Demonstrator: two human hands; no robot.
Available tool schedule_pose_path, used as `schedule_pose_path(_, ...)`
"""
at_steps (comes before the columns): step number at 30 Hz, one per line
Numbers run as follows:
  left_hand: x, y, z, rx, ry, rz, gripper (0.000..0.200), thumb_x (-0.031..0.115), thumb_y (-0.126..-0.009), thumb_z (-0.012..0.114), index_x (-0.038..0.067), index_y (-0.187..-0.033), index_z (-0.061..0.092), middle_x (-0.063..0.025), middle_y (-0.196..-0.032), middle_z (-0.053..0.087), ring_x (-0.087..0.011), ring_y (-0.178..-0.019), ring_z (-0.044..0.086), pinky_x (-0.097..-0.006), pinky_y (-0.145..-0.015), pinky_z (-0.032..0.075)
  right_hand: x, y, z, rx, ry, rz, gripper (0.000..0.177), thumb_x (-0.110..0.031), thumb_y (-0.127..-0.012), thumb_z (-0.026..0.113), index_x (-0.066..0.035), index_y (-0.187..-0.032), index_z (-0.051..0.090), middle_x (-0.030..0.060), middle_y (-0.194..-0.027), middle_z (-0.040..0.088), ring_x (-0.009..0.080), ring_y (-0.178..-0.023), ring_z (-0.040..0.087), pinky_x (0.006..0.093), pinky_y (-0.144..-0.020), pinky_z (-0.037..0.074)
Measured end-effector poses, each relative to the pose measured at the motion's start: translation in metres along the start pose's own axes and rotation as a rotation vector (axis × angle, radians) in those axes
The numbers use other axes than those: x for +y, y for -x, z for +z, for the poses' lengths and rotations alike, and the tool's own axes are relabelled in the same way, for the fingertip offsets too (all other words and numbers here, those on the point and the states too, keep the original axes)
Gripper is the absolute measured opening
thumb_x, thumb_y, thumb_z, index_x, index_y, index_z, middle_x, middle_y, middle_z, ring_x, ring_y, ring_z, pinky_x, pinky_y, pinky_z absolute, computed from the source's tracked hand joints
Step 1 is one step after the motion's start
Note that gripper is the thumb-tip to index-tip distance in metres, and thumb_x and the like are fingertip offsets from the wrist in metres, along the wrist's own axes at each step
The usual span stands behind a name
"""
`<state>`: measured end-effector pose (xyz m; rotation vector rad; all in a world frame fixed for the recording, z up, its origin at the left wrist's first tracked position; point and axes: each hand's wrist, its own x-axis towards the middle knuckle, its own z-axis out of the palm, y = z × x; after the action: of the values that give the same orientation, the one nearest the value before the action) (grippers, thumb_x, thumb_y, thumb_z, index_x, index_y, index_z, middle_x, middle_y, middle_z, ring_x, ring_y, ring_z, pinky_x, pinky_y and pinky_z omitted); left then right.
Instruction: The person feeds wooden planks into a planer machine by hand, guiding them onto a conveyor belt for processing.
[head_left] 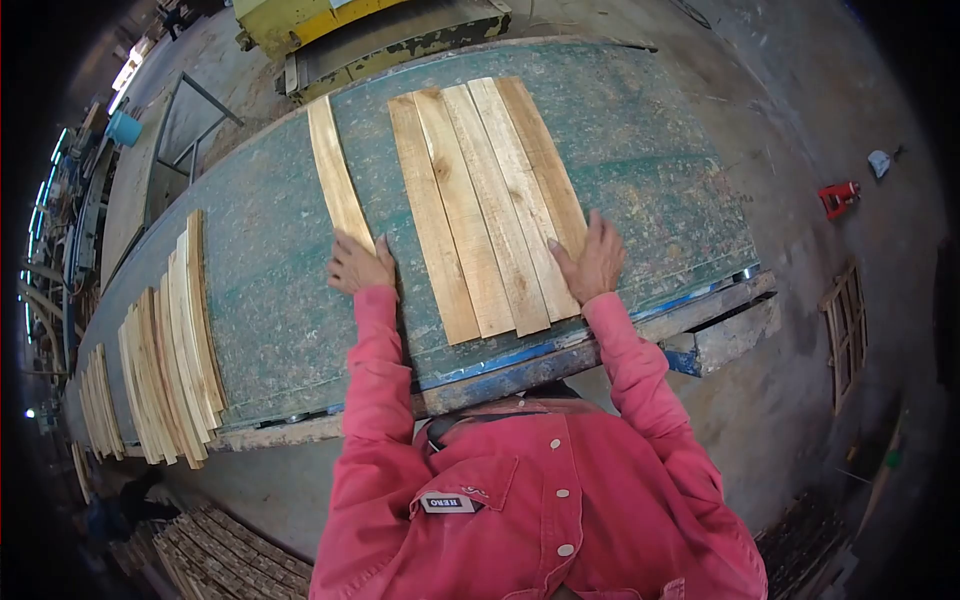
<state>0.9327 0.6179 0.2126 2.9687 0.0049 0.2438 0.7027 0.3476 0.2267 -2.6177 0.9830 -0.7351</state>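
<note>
My left hand [360, 265] lies on the near end of a single slat [335, 175], which sits alone on the green table [270, 300]. The fingers [348, 252] are loose and slightly bent, pressing down on the wood, not wrapped around it. My right hand [595, 260] rests flat with its fingers [572, 258] spread on the outer board of the row of five slats [470, 190]. It is uncurled and grips nothing.

The five slats lie side by side, edges touching, running away from me. Their near ends are stepped unevenly, just short of the table's front edge [520, 365]. The single slat is apart from the row, with a bare strip of table between them, and it tilts a little leftward at its far end.

To my left, past a broad bare stretch of table, a stack of slats [175, 350] leans against the front edge. To the right of the row the table runs bare to its corner. Beyond that is concrete floor [800, 330] with a small red object [838, 198] lying well off. More boards [230, 550] are piled on the floor beneath my left side.
</note>
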Motion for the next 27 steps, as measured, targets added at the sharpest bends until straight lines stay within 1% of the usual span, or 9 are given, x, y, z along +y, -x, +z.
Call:
schedule_pose_path(2,-0.022,0.017,0.003,0.096,0.042,0.088,0.092,0.045,-0.087,0.073,0.001,-0.155,0.03,-0.0217,-0.139,0.05,-0.0394,-0.112,0.048,-0.0562,-0.097,0.037,0.002,-0.001,0.002,-0.108,0.0,0.116,0.072,-0.052,-0.088,0.07,0.002,-0.133,0.056,0.0229,-0.124,0.052,0.04,-0.117,0.049,0.0546,-0.102,0.036)
schedule_pose_path(3,-0.032,0.027,0.002,0.088,0.093,0.114,0.088,0.044,-0.088,0.072,0.002,-0.154,0.033,-0.0227,-0.138,0.051,-0.0399,-0.112,0.048,-0.0558,-0.097,0.037,0.003,-0.002,0.004,-0.162,-0.001,0.166,0.072,-0.052,-0.087,0.072,0.005,-0.129,0.058,0.0216,-0.118,0.053,0.0392,-0.113,0.05,0.054,-0.1,0.037)
schedule_pose_path(6,-0.046,0.053,-0.002,0.085,0.224,0.195,0.075,0.04,-0.09,0.07,0.005,-0.151,0.042,-0.0254,-0.134,0.053,-0.0413,-0.111,0.049,-0.0545,-0.097,0.039,0.002,-0.002,0.012,-0.211,-0.047,0.1,0.069,-0.052,-0.085,0.073,0.007,-0.118,0.06,0.0197,-0.111,0.052,0.0379,-0.109,0.05,0.0524,-0.096,0.038)
schedule_pose_path(11,-0.036,0.075,0.006,0.171,0.299,0.277,0.059,0.036,-0.094,0.066,0.011,-0.146,0.052,-0.0283,-0.132,0.055,-0.0437,-0.109,0.05,-0.0532,-0.099,0.04,-0.036,0.007,0.014,-0.272,-0.128,0.059,0.076,-0.058,-0.082,0.073,0.008,-0.117,0.059,0.02,-0.112,0.052,0.0374,-0.109,0.049,0.0493,-0.097,0.036)
schedule_pose_path(12,-0.035,0.078,-0.004,0.124,0.352,0.226,0.063,0.035,-0.094,0.065,0.009,-0.149,0.048,-0.0289,-0.135,0.054,-0.045,-0.11,0.049,-0.0551,-0.1,0.039,-0.042,0.008,0.015,-0.281,-0.136,0.058,0.078,-0.06,-0.081,0.073,0.007,-0.118,0.059,0.02,-0.112,0.052,0.0373,-0.109,0.049,0.0488,-0.097,0.036)
schedule_pose_path(15,-0.05,0.085,-0.008,0.266,0.475,0.161,0.07,0.042,-0.093,0.067,0.005,-0.149,0.046,-0.0302,-0.131,0.054,-0.0465,-0.111,0.049,-0.0577,-0.099,0.037,-0.05,0.016,0.017,-0.251,-0.081,0.074,0.087,-0.066,-0.076,0.075,0.005,-0.123,0.057,0.0196,-0.113,0.052,0.0371,-0.111,0.048,0.0479,-0.098,0.035)
schedule_pose_path(19,-0.051,0.107,-0.025,-0.053,0.295,-0.094,0.09,0.059,-0.081,0.077,-0.003,-0.14,0.048,-0.0272,-0.113,0.053,-0.045,-0.107,0.049,-0.0551,-0.093,0.038,-0.059,0.035,0.015,-0.172,-0.074,0.16,0.094,-0.066,-0.069,0.081,0.002,-0.128,0.054,0.0194,-0.113,0.052,0.0374,-0.11,0.049,0.0488,-0.096,0.036)
schedule_pose_path(21,-0.04,0.113,-0.025,0.128,0.312,-0.019,0.089,0.058,-0.077,0.08,-0.004,-0.134,0.051,-0.0243,-0.109,0.054,-0.0453,-0.102,0.051,-0.054,-0.09,0.04,-0.056,0.033,0.019,-0.166,-0.137,0.157,0.096,-0.064,-0.066,0.084,0.001,-0.128,0.054,0.0193,-0.114,0.051,0.038,-0.109,0.049,0.049,-0.096,0.037)
schedule_pose_path(27,-0.024,0.053,-0.016,0.144,0.391,0.013,0.087,0.052,-0.074,0.085,-0.004,-0.132,0.052,-0.0247,-0.111,0.053,-0.0438,-0.104,0.051,-0.0536,-0.09,0.041,-0.077,-0.016,0.041,-0.196,-0.208,0.091,0.097,-0.058,-0.059,0.09,0.002,-0.127,0.054,0.0185,-0.112,0.051,0.0394,-0.108,0.05,0.0497,-0.096,0.038)
